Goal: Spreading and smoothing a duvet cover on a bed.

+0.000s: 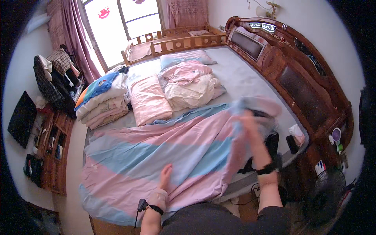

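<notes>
A large striped duvet cover (156, 150) in pink, blue and grey spreads over the near part of the bed and droops over its front edge. My left hand (166, 178) rests over its near middle, fingers stretched out and seen edge-on. Farther right, my right hand (247, 119) is smeared by motion at the cover's upper right corner. The cloth there is bunched, lifted and blurred along with the hand, so it appears gripped; the fingertips are hidden. Both wrists wear black straps.
Behind the cover lie a folded pink quilt (149, 98), a heap of pink and cream bedding (192, 88) and a striped pillow (188, 58). Folded bedding (103, 100) is stacked at left. A dark wooden headboard (290, 74) stands right; black items (272, 145) lie near my right forearm.
</notes>
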Available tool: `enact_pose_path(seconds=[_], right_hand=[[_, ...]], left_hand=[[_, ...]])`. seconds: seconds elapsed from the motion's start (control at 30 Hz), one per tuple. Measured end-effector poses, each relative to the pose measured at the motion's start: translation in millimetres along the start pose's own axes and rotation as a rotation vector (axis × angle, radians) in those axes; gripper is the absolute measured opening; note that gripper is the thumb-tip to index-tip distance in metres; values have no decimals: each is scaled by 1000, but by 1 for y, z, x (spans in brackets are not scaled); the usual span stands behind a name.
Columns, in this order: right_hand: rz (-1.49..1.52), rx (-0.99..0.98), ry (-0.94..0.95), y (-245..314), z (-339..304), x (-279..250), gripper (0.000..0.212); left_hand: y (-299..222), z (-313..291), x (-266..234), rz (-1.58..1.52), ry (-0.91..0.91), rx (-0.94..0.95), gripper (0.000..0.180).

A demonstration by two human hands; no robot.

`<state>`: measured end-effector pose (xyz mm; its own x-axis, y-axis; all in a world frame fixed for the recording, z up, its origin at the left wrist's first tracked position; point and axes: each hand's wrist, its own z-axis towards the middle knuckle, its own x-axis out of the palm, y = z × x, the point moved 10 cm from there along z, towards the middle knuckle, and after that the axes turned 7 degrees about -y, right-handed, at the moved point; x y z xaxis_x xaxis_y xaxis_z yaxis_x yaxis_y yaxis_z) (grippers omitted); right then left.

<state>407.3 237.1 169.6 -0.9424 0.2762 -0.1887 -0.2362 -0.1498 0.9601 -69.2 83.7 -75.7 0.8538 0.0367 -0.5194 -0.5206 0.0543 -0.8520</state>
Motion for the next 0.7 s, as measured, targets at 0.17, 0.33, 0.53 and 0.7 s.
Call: enact_pose_path(seconds=[0.17, 0.33, 0.53, 0.7], right_hand=[[-248, -75, 1024, 16, -266, 314, 57], [30, 276, 1794, -5, -426, 340, 53], [-91, 1, 1071, -44, -237, 281, 34], [-1062, -79, 456, -88, -135, 141, 60]], left_hand=[[33, -12, -29, -1830, -255, -496, 51], [62, -105, -25, -1708, -211, -602, 51], [64, -132, -26, -1610, -189, -632, 51], [67, -139, -27, -1583, -204, -637, 51]])
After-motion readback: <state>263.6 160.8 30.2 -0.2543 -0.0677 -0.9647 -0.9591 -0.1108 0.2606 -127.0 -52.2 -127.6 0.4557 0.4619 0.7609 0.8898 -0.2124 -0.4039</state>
